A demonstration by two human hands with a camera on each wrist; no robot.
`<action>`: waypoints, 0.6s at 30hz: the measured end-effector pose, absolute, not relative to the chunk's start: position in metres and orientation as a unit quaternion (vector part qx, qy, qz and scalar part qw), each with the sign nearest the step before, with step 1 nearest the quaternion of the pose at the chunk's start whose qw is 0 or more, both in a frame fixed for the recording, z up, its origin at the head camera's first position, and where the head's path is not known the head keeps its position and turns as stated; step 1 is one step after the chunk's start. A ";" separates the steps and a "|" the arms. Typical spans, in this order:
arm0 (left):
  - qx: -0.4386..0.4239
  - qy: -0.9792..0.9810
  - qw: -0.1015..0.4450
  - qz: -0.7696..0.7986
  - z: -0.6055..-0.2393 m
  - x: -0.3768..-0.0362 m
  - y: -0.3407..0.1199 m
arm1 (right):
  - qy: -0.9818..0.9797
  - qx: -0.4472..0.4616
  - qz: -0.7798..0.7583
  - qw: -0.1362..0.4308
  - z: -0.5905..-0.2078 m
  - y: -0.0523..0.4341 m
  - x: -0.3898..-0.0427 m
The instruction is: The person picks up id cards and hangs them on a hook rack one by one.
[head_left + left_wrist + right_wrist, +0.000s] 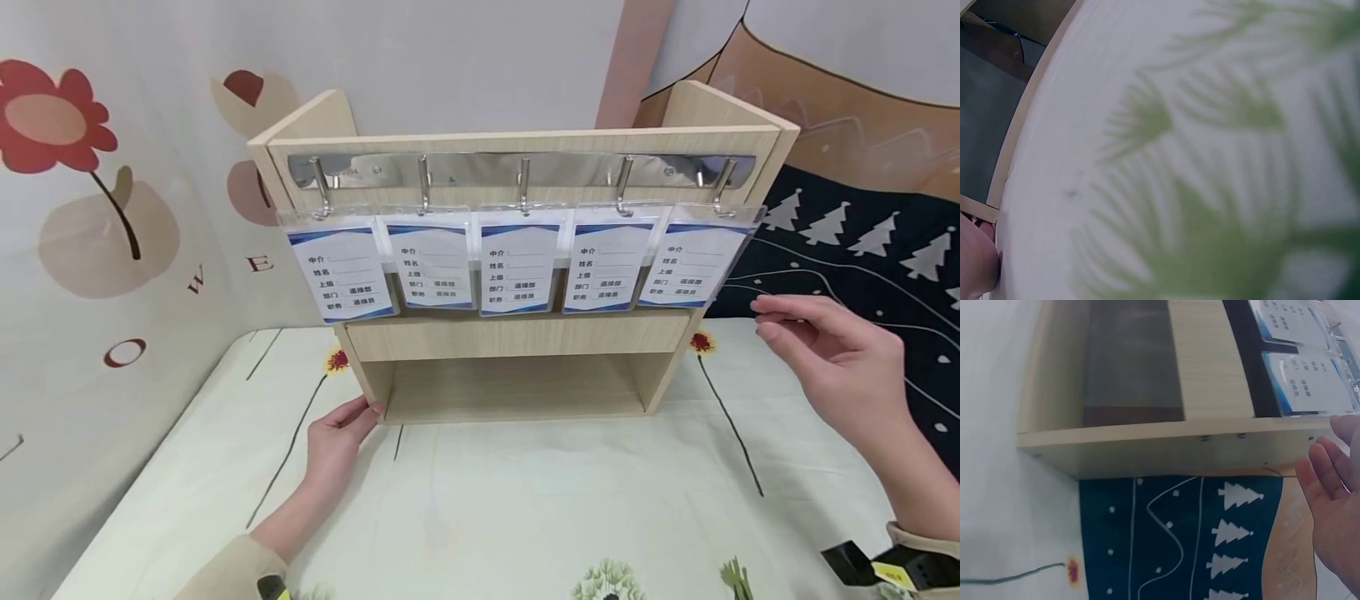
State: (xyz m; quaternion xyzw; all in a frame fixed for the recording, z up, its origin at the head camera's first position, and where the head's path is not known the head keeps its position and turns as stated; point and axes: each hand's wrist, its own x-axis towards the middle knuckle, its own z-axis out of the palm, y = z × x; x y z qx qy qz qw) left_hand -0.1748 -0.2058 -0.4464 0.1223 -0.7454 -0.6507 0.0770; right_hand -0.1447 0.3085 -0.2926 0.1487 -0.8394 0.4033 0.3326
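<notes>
A pale wooden shelf (517, 337) stands on the cloth-covered table. Across its upper front runs a metal hook rail (472, 170), and from its hooks hang several clear badge holders (523, 262) with blue-and-white cards in a row. With thumb and fingers, my left hand (336, 442) grips the shelf's lower left front corner; only part of that hand (975, 259) shows in the left wrist view. My right hand (847, 358) is raised to the right of the shelf, holding nothing, its fingers loosely bent. In the right wrist view, this hand (1341, 506) appears beside the rightmost badge holder (1313, 384).
A pale tablecloth (480, 500) with printed flowers covers the table. Behind and left hangs a light curtain (187, 208) with flower prints. To the right is a dark cloth (847, 267) with white trees. The shelf has a hollow lower compartment (517, 387).
</notes>
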 end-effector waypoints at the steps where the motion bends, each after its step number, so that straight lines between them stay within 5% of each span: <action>1: 0.123 -0.741 0.078 -0.655 -0.446 -0.175 -0.205 | -0.840 0.147 0.403 0.332 -0.295 0.310 -0.144; 18: 0.125 -0.756 0.086 -0.637 -0.434 -0.156 -0.220 | -0.871 0.172 0.328 0.322 -0.335 0.333 -0.135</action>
